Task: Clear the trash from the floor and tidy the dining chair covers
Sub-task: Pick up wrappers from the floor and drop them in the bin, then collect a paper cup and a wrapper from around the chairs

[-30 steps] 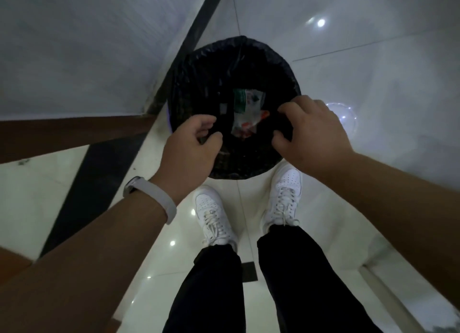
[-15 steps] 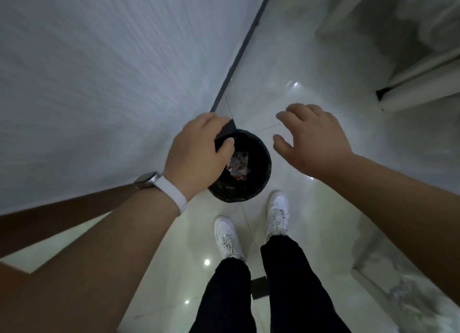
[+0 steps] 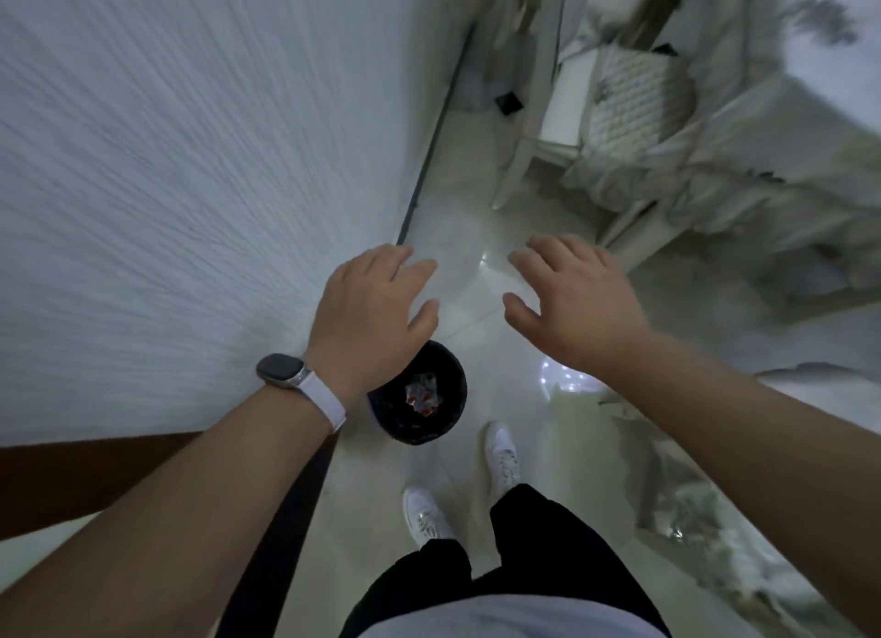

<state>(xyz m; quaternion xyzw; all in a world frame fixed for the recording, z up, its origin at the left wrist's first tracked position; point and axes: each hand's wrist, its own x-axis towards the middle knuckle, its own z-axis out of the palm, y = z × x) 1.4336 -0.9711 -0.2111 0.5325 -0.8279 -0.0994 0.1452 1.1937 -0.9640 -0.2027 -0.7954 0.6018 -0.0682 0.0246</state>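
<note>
A round bin with a black liner (image 3: 448,399) stands on the glossy floor against the wall, with crumpled wrappers (image 3: 422,393) lying in its bottom. My left hand (image 3: 369,316), a white watch on its wrist, hovers above the bin's left rim with fingers relaxed and nothing in it. My right hand (image 3: 574,301) hangs in the air to the right, fingers spread and empty. A dining chair with a pale quilted cover (image 3: 641,96) stands at the upper right, blurred.
A white textured wall (image 3: 190,184) fills the left side. A table draped in light cloth (image 3: 763,161) stretches along the upper right. My white shoes (image 3: 500,456) stand just behind the bin. Marbled flooring (image 3: 691,518) lies at the lower right.
I have straightened up from over the bin, which now looks small and far below. Both hands rose away from its rim and their fingers opened out. The chair and table came into view.
</note>
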